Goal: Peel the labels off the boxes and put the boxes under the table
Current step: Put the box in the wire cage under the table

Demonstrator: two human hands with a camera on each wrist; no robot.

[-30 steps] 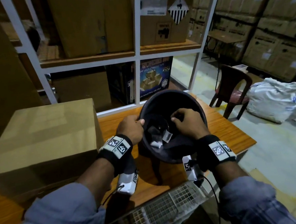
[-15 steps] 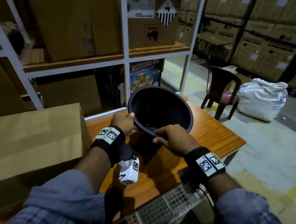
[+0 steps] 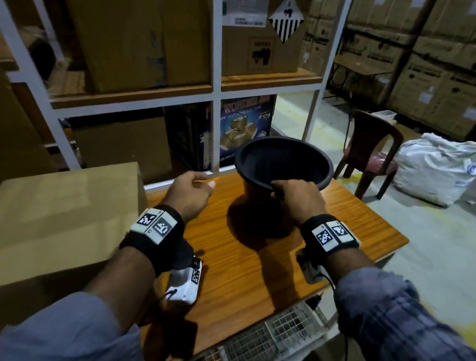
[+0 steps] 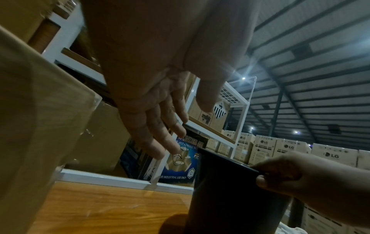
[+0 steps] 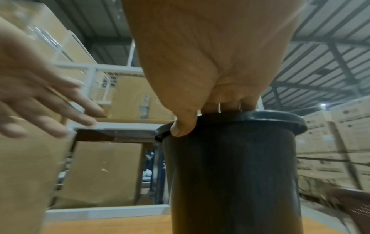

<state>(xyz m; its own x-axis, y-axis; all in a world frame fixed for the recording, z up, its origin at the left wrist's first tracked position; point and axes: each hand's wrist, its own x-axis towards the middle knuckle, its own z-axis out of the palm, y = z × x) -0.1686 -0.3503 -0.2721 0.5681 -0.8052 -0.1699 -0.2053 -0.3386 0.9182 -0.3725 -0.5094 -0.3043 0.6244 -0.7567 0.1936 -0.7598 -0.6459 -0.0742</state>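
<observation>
The right hand [image 3: 298,199] gripped the near rim of the black bin [image 3: 285,168]: the thumb [image 5: 183,126] pressed the outside of the rim, and the fingers [image 5: 230,105] hooked over it into the bin. The left hand [image 3: 190,197] hung in the air to the left of the bin, apart from it, fingers [image 4: 160,142] loosely extended and holding nothing. Both forearms reached forward toward the bin, each wrist carrying a black band.
</observation>
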